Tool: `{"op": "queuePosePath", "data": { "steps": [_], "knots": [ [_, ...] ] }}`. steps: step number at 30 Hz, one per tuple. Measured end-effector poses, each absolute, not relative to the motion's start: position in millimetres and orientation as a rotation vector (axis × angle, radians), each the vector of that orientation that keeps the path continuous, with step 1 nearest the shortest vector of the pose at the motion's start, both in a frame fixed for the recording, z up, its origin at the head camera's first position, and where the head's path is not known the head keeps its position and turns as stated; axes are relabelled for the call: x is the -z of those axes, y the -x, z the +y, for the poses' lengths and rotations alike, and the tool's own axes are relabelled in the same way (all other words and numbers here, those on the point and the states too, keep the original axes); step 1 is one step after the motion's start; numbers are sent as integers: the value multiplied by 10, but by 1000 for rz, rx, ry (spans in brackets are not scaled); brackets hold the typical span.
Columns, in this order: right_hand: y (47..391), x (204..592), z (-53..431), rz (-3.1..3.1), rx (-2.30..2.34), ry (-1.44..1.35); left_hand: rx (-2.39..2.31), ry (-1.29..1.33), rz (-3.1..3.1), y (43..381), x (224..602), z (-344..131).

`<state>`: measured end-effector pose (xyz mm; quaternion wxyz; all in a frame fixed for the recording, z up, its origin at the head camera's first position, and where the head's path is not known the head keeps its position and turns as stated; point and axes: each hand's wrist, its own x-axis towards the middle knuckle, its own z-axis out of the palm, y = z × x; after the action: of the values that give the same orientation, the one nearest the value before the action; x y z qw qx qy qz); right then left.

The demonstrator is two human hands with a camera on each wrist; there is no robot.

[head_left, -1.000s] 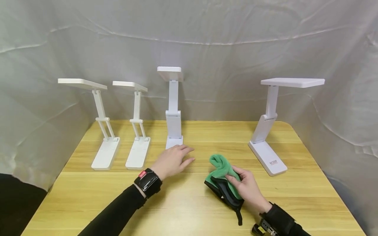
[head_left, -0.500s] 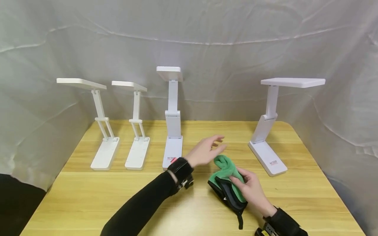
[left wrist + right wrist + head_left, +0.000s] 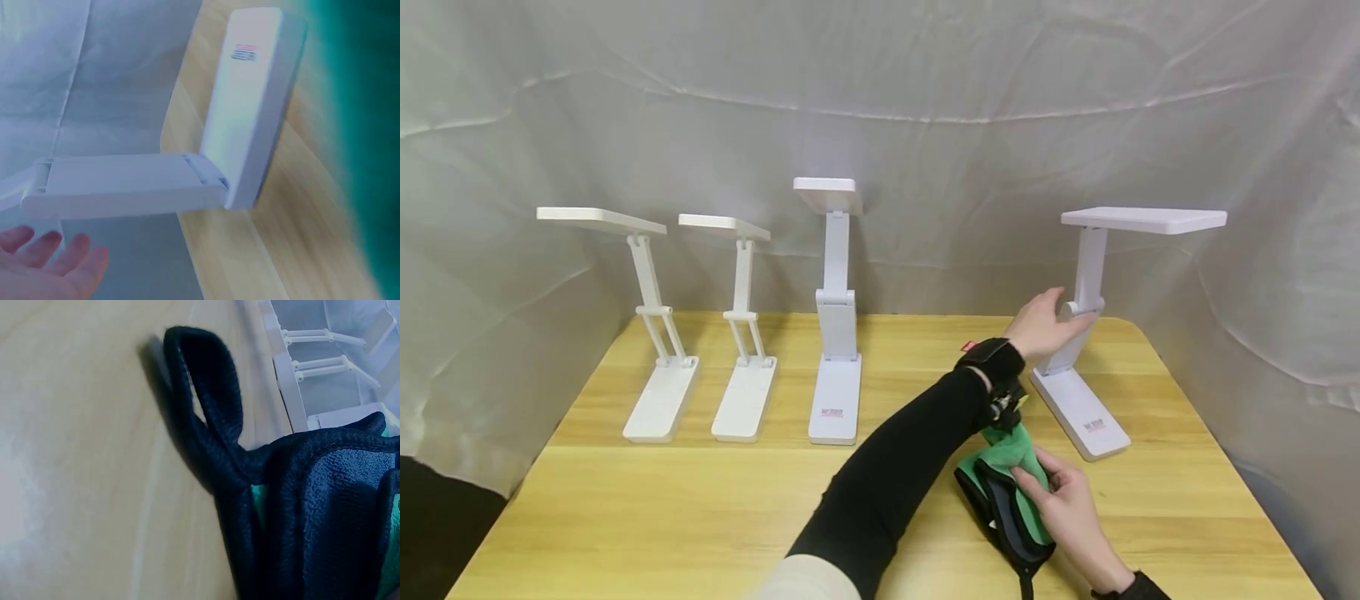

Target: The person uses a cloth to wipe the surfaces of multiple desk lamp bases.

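My left hand reaches to the middle hinge of the white folding desk lamp on the right. Its fingers are spread and relaxed. In the left wrist view, the fingertips show a gap from the lamp's lower arm. My right hand pinches a folded green and dark grey cleaning cloth with black edging, above the front right of the table. The left wrist strap hides the cloth's top in the head view. A black hanging loop on the cloth fills part of the right wrist view.
Three more white desk lamps stand unfolded on the wooden table: one at the far left, a second beside it, and one at the centre back. Grey fabric hangs behind and at the sides.
My left hand has moved right, from the centre lamp's base, past the cloth, to the right lamp. My right hand and the cloth have shifted slightly right and toward me.
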<state>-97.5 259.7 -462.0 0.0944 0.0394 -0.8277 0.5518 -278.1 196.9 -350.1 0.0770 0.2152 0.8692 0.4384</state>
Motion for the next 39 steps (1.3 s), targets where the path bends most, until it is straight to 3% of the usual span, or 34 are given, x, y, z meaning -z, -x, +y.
{"op": "queuePosePath", "data": {
  "steps": [7, 14, 21, 34, 39],
  "knots": [
    [927, 4639, 2591, -2483, -1613, -31, -1237, -511, 2745, 2884, 3509, 2162],
    [965, 4674, 2597, -2435, -1612, -47, -1227, -521, 2783, 2990, 3570, 1998],
    [1008, 4670, 2638, -2422, -1636, -118, -1258, -662, 2761, 3026, 3628, 1613],
    [974, 4345, 2735, -2382, -1946, -535, -1247, -973, 2712, 2761, 3671, 559],
    [1068, 4228, 2777, -2375, -1922, -573, -1295, -1019, 2645, 2646, 3715, 214]
  ]
}}
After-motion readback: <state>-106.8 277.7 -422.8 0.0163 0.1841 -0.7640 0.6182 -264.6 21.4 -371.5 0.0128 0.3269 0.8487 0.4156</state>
